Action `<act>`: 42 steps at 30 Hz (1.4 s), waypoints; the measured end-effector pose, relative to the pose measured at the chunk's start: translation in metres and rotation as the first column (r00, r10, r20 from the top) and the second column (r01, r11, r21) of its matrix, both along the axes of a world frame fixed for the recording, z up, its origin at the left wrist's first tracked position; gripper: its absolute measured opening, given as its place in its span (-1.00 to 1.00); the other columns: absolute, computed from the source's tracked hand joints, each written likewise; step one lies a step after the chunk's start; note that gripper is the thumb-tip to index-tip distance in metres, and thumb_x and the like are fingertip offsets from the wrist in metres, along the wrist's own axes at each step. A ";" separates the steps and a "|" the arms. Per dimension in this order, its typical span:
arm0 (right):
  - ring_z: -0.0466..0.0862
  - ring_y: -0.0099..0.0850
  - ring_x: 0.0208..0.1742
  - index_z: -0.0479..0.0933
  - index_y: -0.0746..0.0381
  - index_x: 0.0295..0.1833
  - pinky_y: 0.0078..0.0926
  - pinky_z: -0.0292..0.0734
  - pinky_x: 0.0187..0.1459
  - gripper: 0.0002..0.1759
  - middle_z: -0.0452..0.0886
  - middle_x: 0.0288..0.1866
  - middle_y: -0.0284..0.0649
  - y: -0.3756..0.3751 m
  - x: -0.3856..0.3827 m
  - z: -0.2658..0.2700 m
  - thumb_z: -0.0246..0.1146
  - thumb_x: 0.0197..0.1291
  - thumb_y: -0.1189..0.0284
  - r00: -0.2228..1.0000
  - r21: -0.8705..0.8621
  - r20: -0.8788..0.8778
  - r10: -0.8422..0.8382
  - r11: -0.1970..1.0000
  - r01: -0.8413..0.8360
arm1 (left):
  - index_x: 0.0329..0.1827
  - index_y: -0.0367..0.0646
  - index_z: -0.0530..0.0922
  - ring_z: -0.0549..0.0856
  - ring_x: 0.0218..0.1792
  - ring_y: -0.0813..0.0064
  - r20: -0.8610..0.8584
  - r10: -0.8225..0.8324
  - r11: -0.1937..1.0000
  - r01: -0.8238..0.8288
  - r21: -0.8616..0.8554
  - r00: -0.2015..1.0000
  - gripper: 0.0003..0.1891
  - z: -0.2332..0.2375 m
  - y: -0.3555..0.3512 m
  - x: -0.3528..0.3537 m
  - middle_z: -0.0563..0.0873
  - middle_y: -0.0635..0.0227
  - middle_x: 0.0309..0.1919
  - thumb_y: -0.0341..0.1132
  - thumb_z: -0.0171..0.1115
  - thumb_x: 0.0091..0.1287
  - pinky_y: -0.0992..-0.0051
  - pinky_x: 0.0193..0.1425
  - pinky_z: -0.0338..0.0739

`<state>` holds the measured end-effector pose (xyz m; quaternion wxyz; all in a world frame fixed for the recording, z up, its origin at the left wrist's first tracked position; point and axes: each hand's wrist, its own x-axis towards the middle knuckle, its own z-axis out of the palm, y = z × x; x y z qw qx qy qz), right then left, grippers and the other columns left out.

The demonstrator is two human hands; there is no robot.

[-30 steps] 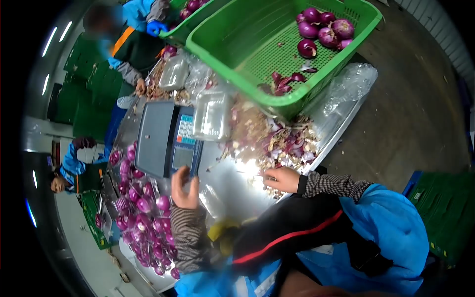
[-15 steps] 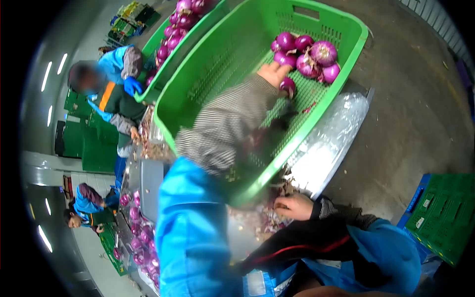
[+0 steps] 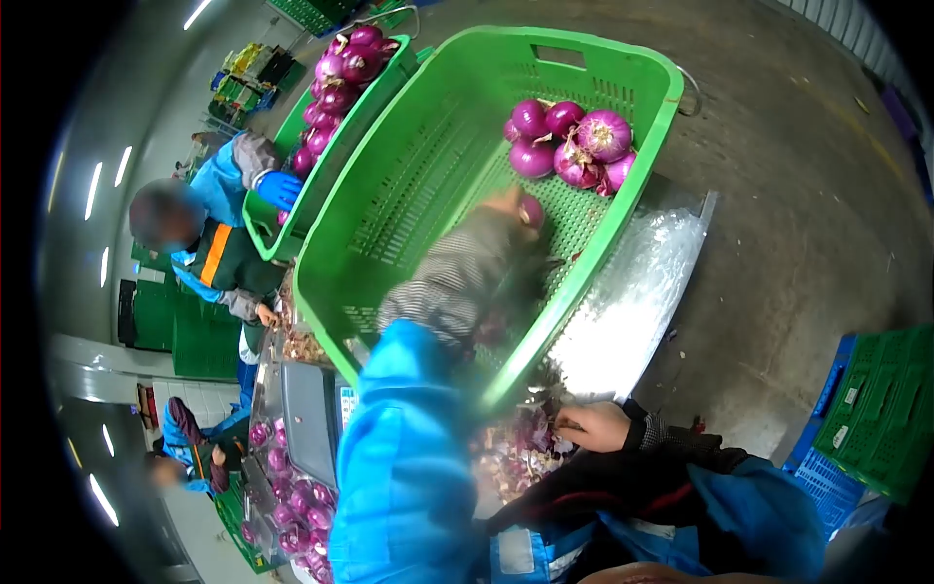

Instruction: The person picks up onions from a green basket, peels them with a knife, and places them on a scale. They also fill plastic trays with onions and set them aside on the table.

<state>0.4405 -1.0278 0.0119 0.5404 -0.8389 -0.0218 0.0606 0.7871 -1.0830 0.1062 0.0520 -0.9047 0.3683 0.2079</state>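
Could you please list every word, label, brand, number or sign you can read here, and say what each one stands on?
No text can be read.
Keypad of the scale: partly hidden, its markings too small to read.
Upper white label and lower white label on the stacked green crates, right: too small to read.

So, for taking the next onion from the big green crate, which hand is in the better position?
Probably the left hand: it is inside the green crate, at a lone onion, though blur hides its grip. The right hand is outside, by the onion skins.
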 end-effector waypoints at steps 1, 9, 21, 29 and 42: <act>0.72 -0.14 -0.34 0.58 0.14 -0.06 -0.24 0.60 -0.28 -0.73 0.69 -0.38 -0.11 0.003 0.000 0.005 0.27 0.28 0.19 1.000 -0.008 0.026 0.013 1.000 -0.013 | 0.46 -0.01 0.23 0.57 0.22 0.11 -0.051 0.013 0.997 -0.017 -0.077 0.999 -0.01 0.018 0.008 0.005 0.53 0.04 0.20 -0.10 0.60 -0.07 0.20 0.32 0.49; 0.68 -0.08 -0.34 0.61 0.15 -0.11 -0.19 0.57 -0.30 -0.79 0.66 -0.36 -0.08 0.038 0.001 0.054 0.26 0.29 0.25 0.970 0.077 0.240 -0.043 0.997 0.025 | 0.47 -0.15 0.21 0.60 0.22 0.11 -0.733 -0.497 0.322 -0.686 -0.652 0.464 -0.16 0.137 0.179 -0.032 0.51 0.08 0.28 -0.26 0.46 0.13 0.11 0.21 0.60; 0.68 -0.13 -0.20 0.56 0.27 0.02 -0.29 0.58 -0.18 -0.63 0.65 -0.22 -0.14 0.119 0.025 0.162 0.26 0.02 0.61 0.787 -0.155 0.616 -0.042 0.972 0.174 | 0.46 -0.22 0.19 0.63 0.16 -0.11 -0.870 -0.382 -0.083 -0.949 -0.304 0.312 -0.09 0.091 0.392 -0.240 0.50 -0.17 0.26 0.12 0.39 0.19 0.07 0.06 0.71; 0.69 -0.26 -0.25 0.56 0.23 0.00 -0.35 0.62 -0.21 -0.58 0.65 -0.22 -0.20 0.158 0.023 0.145 0.30 -0.08 0.59 0.748 -0.350 0.649 0.136 0.927 0.134 | 0.40 -0.22 0.24 0.71 -0.05 0.21 -0.880 -0.433 -0.011 -0.977 -0.212 0.196 -0.21 0.057 0.435 -0.290 0.60 0.09 0.09 0.07 0.29 0.23 0.28 -0.25 0.76; 0.74 -0.16 -0.20 0.58 0.18 0.09 -0.31 0.64 -0.20 -0.66 0.72 -0.13 -0.13 0.169 0.008 0.086 0.28 0.17 0.54 0.884 -0.163 0.451 -0.122 0.963 0.216 | 0.37 -0.22 0.15 0.59 0.12 0.32 -0.618 0.089 0.089 -0.624 -0.777 0.781 -0.11 0.058 0.455 -0.293 0.48 0.13 0.14 -0.34 0.53 0.00 0.34 0.24 0.54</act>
